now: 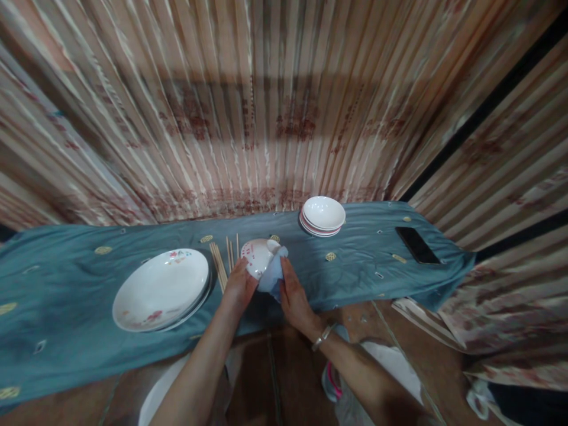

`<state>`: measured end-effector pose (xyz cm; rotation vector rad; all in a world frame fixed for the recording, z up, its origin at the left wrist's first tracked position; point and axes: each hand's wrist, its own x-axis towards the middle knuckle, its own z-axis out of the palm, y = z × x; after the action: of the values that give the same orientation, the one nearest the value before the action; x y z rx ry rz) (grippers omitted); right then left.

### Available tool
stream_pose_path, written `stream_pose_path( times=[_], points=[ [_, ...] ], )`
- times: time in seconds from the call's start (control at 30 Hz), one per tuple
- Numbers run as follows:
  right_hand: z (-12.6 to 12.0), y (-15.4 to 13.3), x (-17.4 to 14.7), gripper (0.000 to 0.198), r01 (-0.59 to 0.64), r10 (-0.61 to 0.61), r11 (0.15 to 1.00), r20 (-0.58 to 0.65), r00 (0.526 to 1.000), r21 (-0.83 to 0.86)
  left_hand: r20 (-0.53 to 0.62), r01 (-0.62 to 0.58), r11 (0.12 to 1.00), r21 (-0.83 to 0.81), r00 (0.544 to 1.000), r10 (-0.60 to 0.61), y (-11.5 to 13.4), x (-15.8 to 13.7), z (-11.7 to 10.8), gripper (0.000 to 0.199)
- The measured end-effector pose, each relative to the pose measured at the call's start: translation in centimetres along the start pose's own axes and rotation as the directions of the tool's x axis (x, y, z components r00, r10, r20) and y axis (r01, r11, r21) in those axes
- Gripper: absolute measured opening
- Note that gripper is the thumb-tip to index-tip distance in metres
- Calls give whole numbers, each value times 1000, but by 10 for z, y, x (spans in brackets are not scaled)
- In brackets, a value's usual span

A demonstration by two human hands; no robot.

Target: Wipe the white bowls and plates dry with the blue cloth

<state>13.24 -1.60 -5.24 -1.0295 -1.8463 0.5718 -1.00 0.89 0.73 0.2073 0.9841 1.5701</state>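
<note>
Bowl (256, 257) and cloth (272, 273) sit together at the middle of the teal-covered table (66, 331), near its front edge, and that pair is what I am working on. Going from the left, I see a stack of wide white plates (162, 288) with red print, lying flat on the teal cover, well clear of my hands. Just right of them a loose bundle of wooden chopsticks (220, 265) lies close beside my left hand (240, 285), which is wrapped around the lower side of the bowl, tipping it so its mouth faces right. My right hand (295, 296) is closed on the pale blue cloth, pressing it against the bowl's rim. To wipe well, I judge the left hand should keep a firm cupped hold and turn the bowl a little at a time while the cloth sweeps the inside and rim, with my elbow kept away from the chopsticks. Further right and behind, a stack of small bowls (323, 215) stands upright, and a dark phone (418, 245) lies flat near the table's right end.
</note>
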Motion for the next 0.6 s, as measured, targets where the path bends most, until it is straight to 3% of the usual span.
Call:
stream_pose_path(
  times=[0.2,0.4,0.6],
  points=[
    [-20,2,19,55,24,-24,999,-14,1000,-31,50,-28,999,19,998,27,-5,-6,1,5],
    [-19,0,26,53,-4,4,1000,-30,1000,16,181,-62,998,21,982,58,-8,-15,5,23],
    [-18,-16,24,51,31,-31,999,3,1000,42,128,-71,997,16,989,68,-7,-8,0,12]
  ],
)
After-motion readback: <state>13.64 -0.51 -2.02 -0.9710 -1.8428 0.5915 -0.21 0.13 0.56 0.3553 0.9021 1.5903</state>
